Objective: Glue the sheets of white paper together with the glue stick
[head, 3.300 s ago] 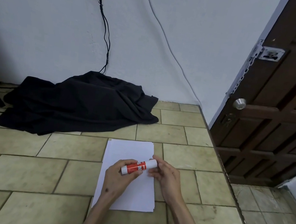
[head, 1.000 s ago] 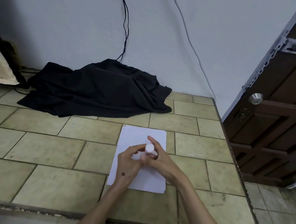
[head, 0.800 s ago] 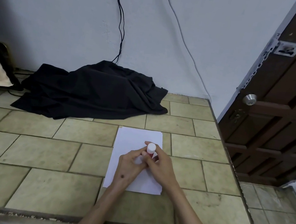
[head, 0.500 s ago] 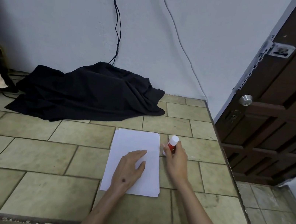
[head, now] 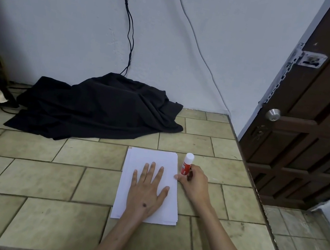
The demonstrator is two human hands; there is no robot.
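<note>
I am watching from the head camera as a person's left hand [head: 148, 189] is lying flat, fingers straight and spread, pressing down on a stack of white paper sheets [head: 152, 159] that is sitting on a tiled worktop [head: 44, 170]. The sheets are lying slightly fanned, their edges showing at the far end and at the near right corner. The right hand [head: 195, 182] is gripping a glue stick [head: 186, 164], its fingers curled around the red lower body while the white cap is pointing up and away from the camera. The glue stick is standing nearly upright, just beside the right edge of the paper near its far corner; I cannot tell whether its base is touching the tiles. The right thumb is resting at the paper's right edge. Both bare forearms are reaching in from the bottom of the view. Behind the paper, well apart from it, a crumpled black cloth [head: 97, 107] is lying against the foot of a white wall [head: 67, 23], where black cables [head: 130, 22] are hanging down to it. To the right, past the edge of the worktop, a dark wooden door [head: 319, 127] with a round metal knob [head: 273, 114] and a chain [head: 279, 78] is standing shut.
</note>
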